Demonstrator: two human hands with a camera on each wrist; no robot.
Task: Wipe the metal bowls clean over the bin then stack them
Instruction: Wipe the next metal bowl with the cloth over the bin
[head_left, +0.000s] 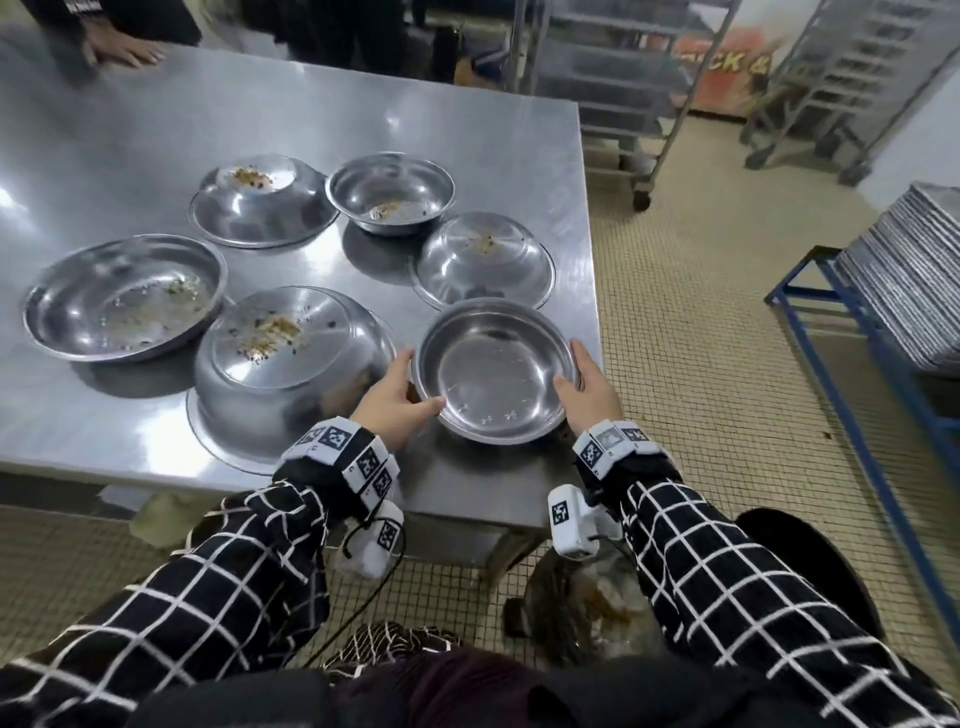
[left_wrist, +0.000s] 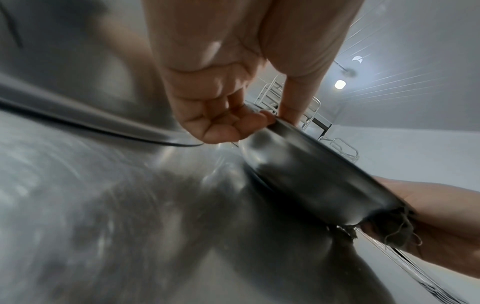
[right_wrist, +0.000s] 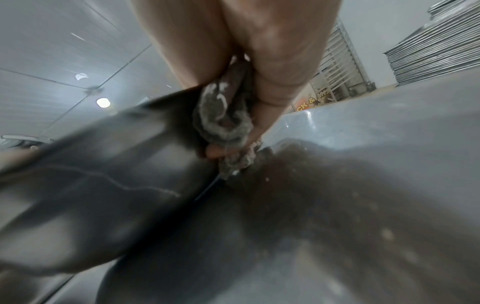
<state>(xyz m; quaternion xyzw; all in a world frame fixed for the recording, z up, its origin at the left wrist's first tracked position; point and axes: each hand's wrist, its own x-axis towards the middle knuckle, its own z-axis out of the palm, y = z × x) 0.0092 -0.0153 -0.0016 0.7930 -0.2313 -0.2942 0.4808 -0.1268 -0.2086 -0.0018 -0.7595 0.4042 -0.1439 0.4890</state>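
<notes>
1. Head view: clean bowl (head_left: 493, 371) sits upright at the near right corner of the desk (head_left: 467, 130), between both hands. Left hand (head_left: 397, 400) holds its left rim, thumb over the edge inside; right hand (head_left: 587, 387) holds the right rim, fingers along the outside. Bowl looks wiped, no scraps in it.
2. Same view, other bowls: big upright bowl (head_left: 122, 296) at left w/ crumbs and smears inside; small upright bowl (head_left: 389, 192) at back w/ food bits. Three lie upside down w/ scraps on their bases: near one (head_left: 291, 364) just left of the clean bowl, back one (head_left: 262, 202), right one (head_left: 483, 257) just behind the clean bowl. Bin (head_left: 587, 608) on the floor below the desk corner, food waste in it.
3. Left wrist view: left hand (left_wrist: 221, 98) has fingers curled under the bowl (left_wrist: 311, 174) rim, thumb on top: narrow grip, pinching the rim. Right hand (left_wrist: 441, 216) at the far side w/ a frayed cloth (left_wrist: 394, 226) against the bowl.
4. Right wrist view: right hand (right_wrist: 265, 82) grips a bunched grey cloth (right_wrist: 223, 117), pressed to the bowl (right_wrist: 103, 164) side. Blurred.
</notes>
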